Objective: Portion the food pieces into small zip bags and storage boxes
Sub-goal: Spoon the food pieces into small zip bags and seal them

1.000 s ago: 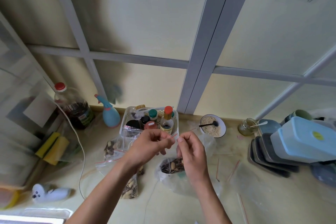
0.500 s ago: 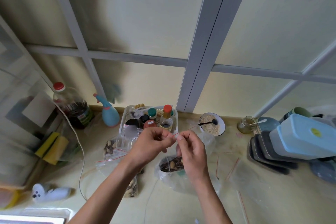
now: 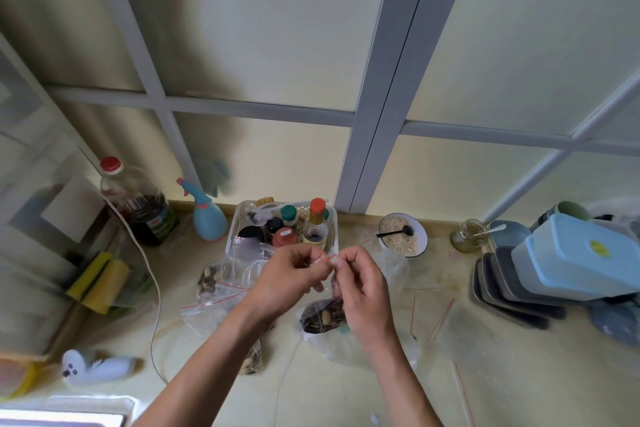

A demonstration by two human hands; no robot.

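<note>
Above the bench point(image 3: 346, 392), the left hand point(image 3: 287, 282) and right hand point(image 3: 363, 288) meet fingertip to fingertip, both pinching the red-striped top of a small zip bag point(image 3: 329, 257). Just below them lies a clear bag of food pieces point(image 3: 323, 317); blue storage boxes point(image 3: 575, 253) stand far right.

A small clear zip bag point(image 3: 332, 274) with a red seal strip hangs at frame centre, holding dark and pale food pieces point(image 3: 323, 315). More filled bags point(image 3: 221, 284) lie left of centre.
</note>
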